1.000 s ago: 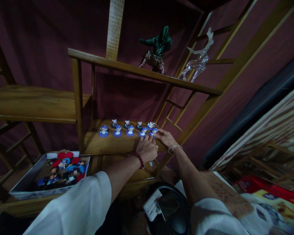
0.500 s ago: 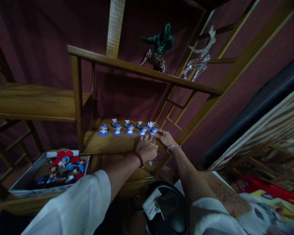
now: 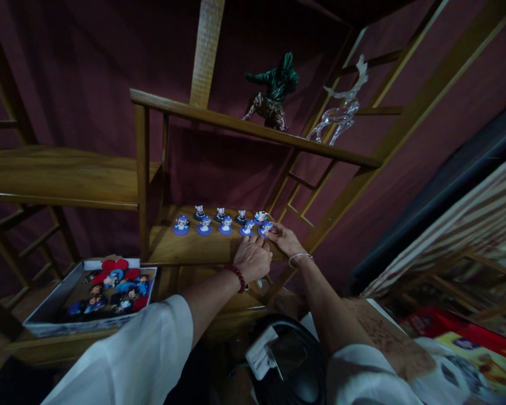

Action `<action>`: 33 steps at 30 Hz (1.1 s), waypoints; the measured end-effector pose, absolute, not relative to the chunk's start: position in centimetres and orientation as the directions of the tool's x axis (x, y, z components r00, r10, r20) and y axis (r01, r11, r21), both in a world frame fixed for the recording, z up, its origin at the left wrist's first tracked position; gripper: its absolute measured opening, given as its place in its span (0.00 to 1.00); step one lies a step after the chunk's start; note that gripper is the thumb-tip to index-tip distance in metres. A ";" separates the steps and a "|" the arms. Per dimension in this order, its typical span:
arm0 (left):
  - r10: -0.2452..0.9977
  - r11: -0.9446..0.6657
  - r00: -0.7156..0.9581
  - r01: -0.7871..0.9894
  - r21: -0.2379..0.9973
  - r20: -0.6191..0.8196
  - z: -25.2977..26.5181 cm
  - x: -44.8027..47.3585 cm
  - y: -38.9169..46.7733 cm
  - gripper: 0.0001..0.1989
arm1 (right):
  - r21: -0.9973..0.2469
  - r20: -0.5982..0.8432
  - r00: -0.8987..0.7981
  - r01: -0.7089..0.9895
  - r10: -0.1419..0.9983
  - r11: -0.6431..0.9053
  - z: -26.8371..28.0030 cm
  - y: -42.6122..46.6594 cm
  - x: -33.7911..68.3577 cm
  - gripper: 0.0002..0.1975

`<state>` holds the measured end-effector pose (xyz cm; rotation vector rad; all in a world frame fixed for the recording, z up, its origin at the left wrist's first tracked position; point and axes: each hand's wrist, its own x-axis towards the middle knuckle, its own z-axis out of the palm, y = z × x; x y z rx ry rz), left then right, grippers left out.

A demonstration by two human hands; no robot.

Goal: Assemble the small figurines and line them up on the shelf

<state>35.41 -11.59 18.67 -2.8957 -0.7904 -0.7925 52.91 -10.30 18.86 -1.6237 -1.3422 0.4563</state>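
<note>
Both hands are working at the right end of a low wooden shelf (image 3: 181, 250), where small figurines on round blue bases are standing in two rows. The right hand (image 3: 285, 241) is resting its fingers on the blue-based figurine (image 3: 265, 228) at the right end of the front row; the fingers are lying close together over it, but whether they are pinching it cannot be told (the view is dim). This figurine is showing a pale body on a flat blue disc and is sitting just beside its neighbouring figurine (image 3: 247, 228). The left hand (image 3: 253, 257) is lying palm down with fingers loosely together, their tips touching that neighbour's base. To the left, lower down, an open box (image 3: 46, 315) is holding more figures, some red. On the upper shelf (image 3: 219, 117) a green statuette (image 3: 275, 89) and a clear glass deer (image 3: 341, 109) are standing.
</note>
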 end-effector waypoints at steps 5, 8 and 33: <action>0.446 -0.884 0.729 0.447 0.132 0.519 18.6 35.1 -11.7 0.14 | -0.858 0.279 0.369 0.510 0.887 0.058 19.1 -10.9 52.5 0.20; 0.448 -0.888 0.728 0.431 0.163 0.519 18.6 34.8 -11.8 0.12 | -0.859 0.292 0.409 0.509 0.865 0.050 19.0 -11.2 52.5 0.23; 0.431 -0.900 0.721 0.387 0.201 0.543 18.7 27.8 -14.5 0.10 | -0.736 0.420 0.352 0.671 0.836 0.087 19.0 -13.9 44.2 0.15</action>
